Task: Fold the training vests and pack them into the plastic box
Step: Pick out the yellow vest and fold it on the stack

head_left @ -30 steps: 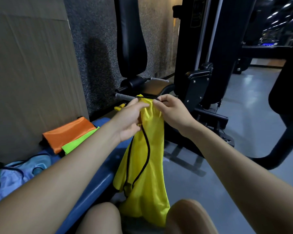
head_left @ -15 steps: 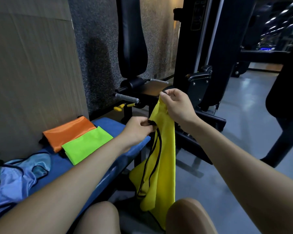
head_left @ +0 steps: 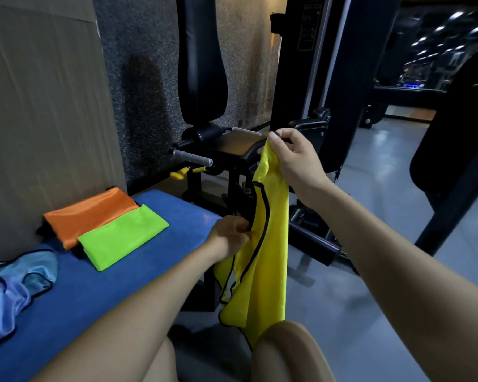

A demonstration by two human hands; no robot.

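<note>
A yellow training vest [head_left: 262, 249] with black trim hangs in the air in front of my knees. My right hand [head_left: 293, 158] pinches its top corner, held high. Lower down, my left hand [head_left: 229, 234] grips the vest's black-trimmed edge near the end of the blue bench [head_left: 127, 277]. On the bench lie a folded orange vest [head_left: 91, 213] and a folded green vest [head_left: 122, 235], side by side. An unfolded light blue vest [head_left: 14, 282] is crumpled at the bench's left end. No plastic box is in view.
A black gym machine [head_left: 213, 86] with a padded seat and grey handle stands just beyond the bench. Its frame [head_left: 315, 241] reaches across the grey floor on the right. A wood-panel wall [head_left: 39, 106] runs along the bench's far side.
My left hand has slid down the vest's edge from its top to mid-height, while my right hand stayed high. The vest now hangs stretched between them, further right off the bench.
</note>
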